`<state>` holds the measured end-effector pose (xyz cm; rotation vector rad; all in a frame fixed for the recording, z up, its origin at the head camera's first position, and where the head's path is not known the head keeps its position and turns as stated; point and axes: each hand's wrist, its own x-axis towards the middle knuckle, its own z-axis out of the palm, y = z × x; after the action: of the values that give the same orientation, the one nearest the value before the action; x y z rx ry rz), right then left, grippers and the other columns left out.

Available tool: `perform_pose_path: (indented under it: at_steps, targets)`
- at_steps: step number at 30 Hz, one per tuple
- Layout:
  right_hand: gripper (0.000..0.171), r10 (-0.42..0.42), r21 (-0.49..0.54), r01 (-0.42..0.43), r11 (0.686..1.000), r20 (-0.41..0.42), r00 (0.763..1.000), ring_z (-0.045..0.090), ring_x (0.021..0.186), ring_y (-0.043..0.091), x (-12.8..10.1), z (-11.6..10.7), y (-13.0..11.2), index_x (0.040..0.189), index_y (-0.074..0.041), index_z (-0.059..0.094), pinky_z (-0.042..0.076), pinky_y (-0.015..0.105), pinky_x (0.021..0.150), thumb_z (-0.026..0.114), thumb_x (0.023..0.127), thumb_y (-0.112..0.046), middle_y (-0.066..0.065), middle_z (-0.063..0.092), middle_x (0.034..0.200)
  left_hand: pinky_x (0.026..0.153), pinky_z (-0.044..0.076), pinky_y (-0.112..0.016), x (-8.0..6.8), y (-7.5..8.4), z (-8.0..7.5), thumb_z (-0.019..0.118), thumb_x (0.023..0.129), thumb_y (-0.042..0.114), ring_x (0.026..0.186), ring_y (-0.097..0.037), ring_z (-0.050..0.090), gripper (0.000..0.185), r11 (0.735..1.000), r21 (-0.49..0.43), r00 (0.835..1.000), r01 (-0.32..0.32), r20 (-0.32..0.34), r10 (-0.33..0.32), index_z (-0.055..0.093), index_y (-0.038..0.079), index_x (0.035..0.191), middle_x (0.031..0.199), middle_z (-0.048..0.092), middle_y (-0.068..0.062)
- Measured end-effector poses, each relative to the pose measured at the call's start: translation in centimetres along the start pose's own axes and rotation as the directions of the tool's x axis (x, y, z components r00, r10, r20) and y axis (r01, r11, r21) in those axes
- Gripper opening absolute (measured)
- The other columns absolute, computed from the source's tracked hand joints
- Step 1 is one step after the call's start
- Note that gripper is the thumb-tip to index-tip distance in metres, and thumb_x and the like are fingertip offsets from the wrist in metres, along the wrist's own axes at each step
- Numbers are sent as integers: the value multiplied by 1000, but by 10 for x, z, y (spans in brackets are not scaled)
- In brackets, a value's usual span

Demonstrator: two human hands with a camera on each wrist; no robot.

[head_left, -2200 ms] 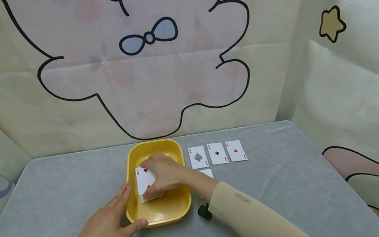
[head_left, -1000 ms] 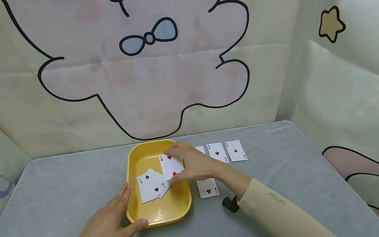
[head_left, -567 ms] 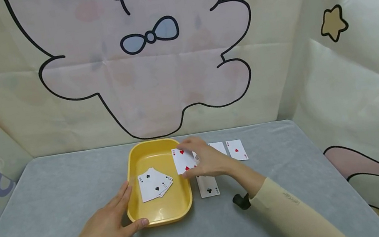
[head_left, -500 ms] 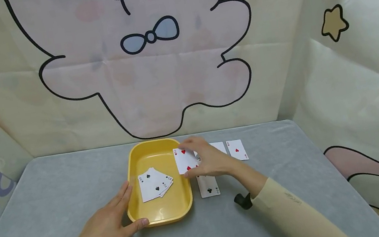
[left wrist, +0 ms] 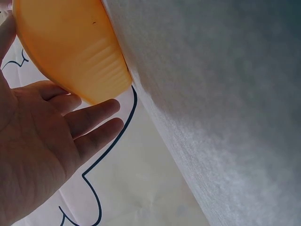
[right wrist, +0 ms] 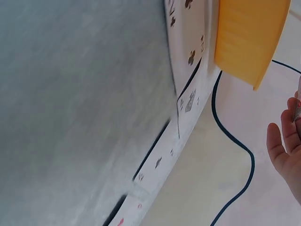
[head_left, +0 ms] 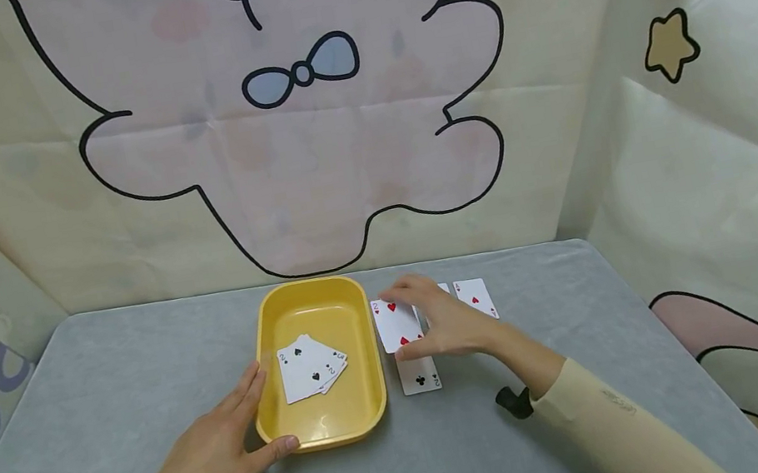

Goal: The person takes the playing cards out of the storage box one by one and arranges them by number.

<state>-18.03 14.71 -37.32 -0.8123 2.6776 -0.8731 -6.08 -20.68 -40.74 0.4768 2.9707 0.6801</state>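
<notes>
My right hand (head_left: 451,323) pinches a two of hearts playing card (head_left: 392,327) between thumb and fingers. The card is over the table, just right of the yellow tray (head_left: 317,315). Below it in the head view lies a two of clubs (head_left: 418,373), its upper part covered. My left hand (head_left: 214,447) rests against the tray's left side, thumb at the near corner; the left wrist view shows its fingers loosely extended along the tray wall. Inside the tray sits a small fanned pile of cards (head_left: 309,367), a two of spades on top.
An ace of hearts (head_left: 476,300) lies at the right end of a row. In the head view my right hand mostly hides the ace of clubs; the ace of spades (right wrist: 190,100) shows in the right wrist view. Grey cloth covers the table (head_left: 131,382); a printed curtain hangs behind.
My right hand has drawn the two of hearts off the pile, across the tray's right rim and over the table, uncovering the two of spades. The left hand has stayed at the tray.
</notes>
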Motion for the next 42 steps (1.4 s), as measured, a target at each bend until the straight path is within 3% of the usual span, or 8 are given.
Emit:
perform_pose_path:
  at_steps: [8, 15, 20, 42]
  targets:
    - [82, -25, -19, 25, 1000, -21, 999, 41, 142, 24, -13, -7, 11, 152, -13, 54, 42, 52, 114, 84, 80, -39, 2, 47, 151, 101, 49, -63, 0, 0, -1, 66, 87, 76, 137, -44, 53, 108, 1000, -8, 1000, 10, 9, -10, 30, 11, 166, 170, 32, -10]
    - [82, -9, -45, 8, 999, -21, 1000, 43, 139, 28, -23, -10, 22, 152, -10, 55, 42, 55, 112, 84, 80, -38, 8, 48, 150, 101, 49, -63, 0, 0, 0, 66, 87, 76, 137, -44, 53, 108, 1000, -5, 1000, 8, 8, -8, 30, 11, 166, 170, 32, -10]
    - [82, -36, -74, 34, 997, -16, 999, 47, 133, 25, -28, -10, 34, 152, -9, 55, 45, 50, 108, 85, 80, -37, 6, 52, 143, 102, 48, -63, 0, 0, -1, 66, 87, 76, 138, -43, 53, 108, 1000, -13, 1000, 14, 9, -14, 29, 13, 167, 170, 31, -9]
    - [72, -30, -210, 43, 977, 63, 998, 50, 125, 28, -49, -6, 62, 140, -4, 63, 48, 48, 105, 86, 80, -38, 10, 56, 134, 100, 49, -63, 0, 2, -1, 69, 88, 72, 136, -44, 54, 107, 1000, 1, 1000, 7, 6, -7, 31, 9, 166, 169, 32, -11]
